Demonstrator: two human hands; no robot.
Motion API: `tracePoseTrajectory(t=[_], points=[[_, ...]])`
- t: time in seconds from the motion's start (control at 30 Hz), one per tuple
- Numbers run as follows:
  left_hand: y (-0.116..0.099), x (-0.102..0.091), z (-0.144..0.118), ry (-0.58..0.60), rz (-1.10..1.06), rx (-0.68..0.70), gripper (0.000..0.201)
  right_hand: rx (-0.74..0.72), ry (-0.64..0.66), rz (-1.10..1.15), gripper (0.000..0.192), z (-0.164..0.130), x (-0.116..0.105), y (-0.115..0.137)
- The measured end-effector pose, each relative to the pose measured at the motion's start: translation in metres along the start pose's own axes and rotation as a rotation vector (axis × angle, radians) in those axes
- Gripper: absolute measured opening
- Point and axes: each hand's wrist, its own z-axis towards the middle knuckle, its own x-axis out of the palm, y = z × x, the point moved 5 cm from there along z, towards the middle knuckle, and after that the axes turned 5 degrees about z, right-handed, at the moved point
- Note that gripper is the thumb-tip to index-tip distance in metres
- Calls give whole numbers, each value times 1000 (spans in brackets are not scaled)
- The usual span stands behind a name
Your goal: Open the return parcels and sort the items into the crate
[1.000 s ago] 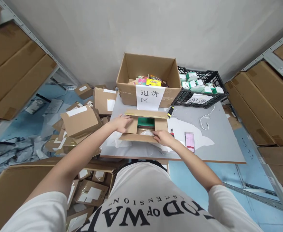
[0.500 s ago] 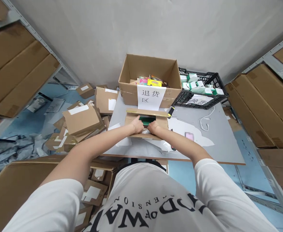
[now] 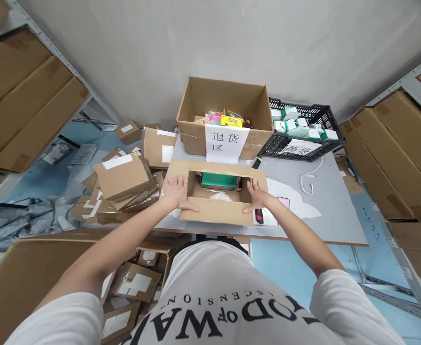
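An opened cardboard box [image 3: 215, 212] lies in front of me on the table, its flaps folded outward. Inside it rest a green box [image 3: 220, 180] and a small piece of clear plastic [image 3: 221, 196]. My left hand [image 3: 176, 193] presses on the left flap with its fingers spread. On the opposite side, my right hand [image 3: 257, 196] lies on the right flap, fingers also apart. Neither hand grips anything. A red and black cutter [image 3: 259, 216] is beside the box, just below my right hand.
Behind stand a large labelled carton [image 3: 196, 139] of small packets and a black crate [image 3: 305, 154] of green-white boxes. A white cable [image 3: 305, 184] and a phone [image 3: 284, 202] lie on the table [image 3: 339, 211]. Parcels [image 3: 120, 175] are piled at left; a big carton [image 3: 52, 268] stands below.
My hands have moved apart from the middle of the box to its left and right flaps. The flaps are now spread wide, showing the green box inside.
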Motion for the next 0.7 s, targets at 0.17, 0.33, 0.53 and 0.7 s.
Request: tracePoseTrajectory(t=[0.17, 0.33, 0.53, 0.7], points=[[-10, 33, -4, -138, -159, -33, 148, -170, -172, 147, 149, 1, 21, -7], [-9, 31, -1, -171, -195, -46, 145, -85, -193, -76, 132, -10, -3, 9], [-10, 21, -11, -105, -97, -11, 125, -108, -121, -163, 47, 14, -26, 64], [-13, 21, -17, -134, -89, 60, 112, -41, -69, -148, 53, 78, -23, 78]])
